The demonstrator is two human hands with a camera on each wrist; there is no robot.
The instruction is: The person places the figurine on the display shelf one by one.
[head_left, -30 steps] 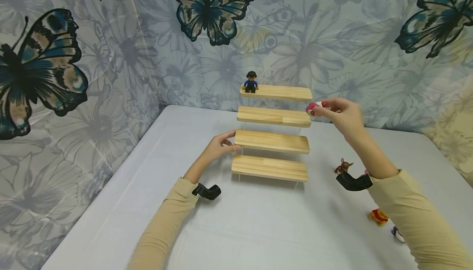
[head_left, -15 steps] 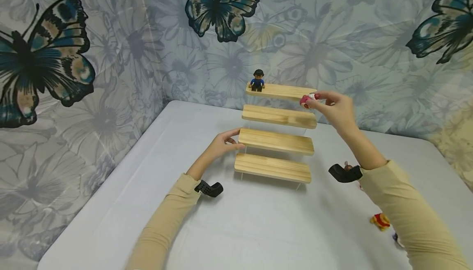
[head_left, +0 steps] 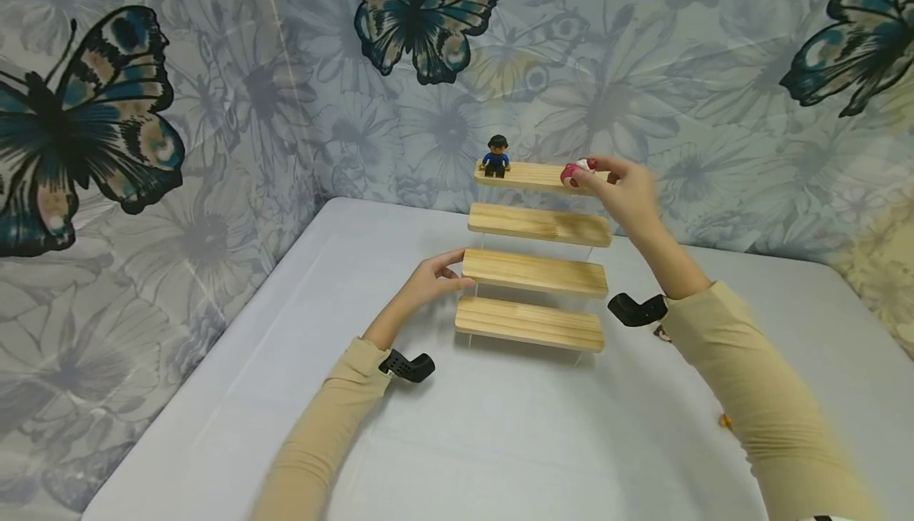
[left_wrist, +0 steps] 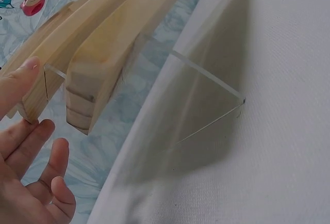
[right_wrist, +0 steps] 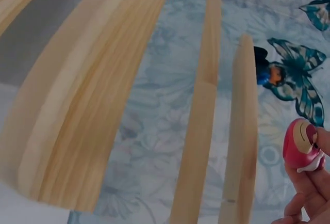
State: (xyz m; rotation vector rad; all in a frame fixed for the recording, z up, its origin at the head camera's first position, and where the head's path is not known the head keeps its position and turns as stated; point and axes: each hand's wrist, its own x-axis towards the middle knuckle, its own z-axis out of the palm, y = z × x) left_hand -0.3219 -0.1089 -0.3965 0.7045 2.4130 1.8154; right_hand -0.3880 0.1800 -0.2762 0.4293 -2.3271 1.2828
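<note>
A tiered wooden display stand [head_left: 534, 273], with several pale plank shelves on clear supports, stands on the table. My left hand [head_left: 427, 279] holds the left end of its second shelf from the bottom, thumb on one face and fingertips on the other in the left wrist view. A small pink toy figure [right_wrist: 298, 146] with a cream face and white part is pinched between the thumb and fingers of my right hand [head_left: 628, 188]. That hand is at the right part of the top shelf [head_left: 531, 175], the toy overlapping it in the head view. A toy boy figure [head_left: 496, 158] in blue stands at that shelf's left end.
Right of the stand, a brown figure [head_left: 662, 334] and a yellow one [head_left: 725, 421] lie on the white table [head_left: 457, 442], partly hidden by my right sleeve. A butterfly-patterned cloth [head_left: 286, 109] hangs close behind the stand.
My right hand has carried the pink toy figure leftward and up, from beside the stand to the top shelf. The left hand keeps its hold; the head view has shifted slightly.
</note>
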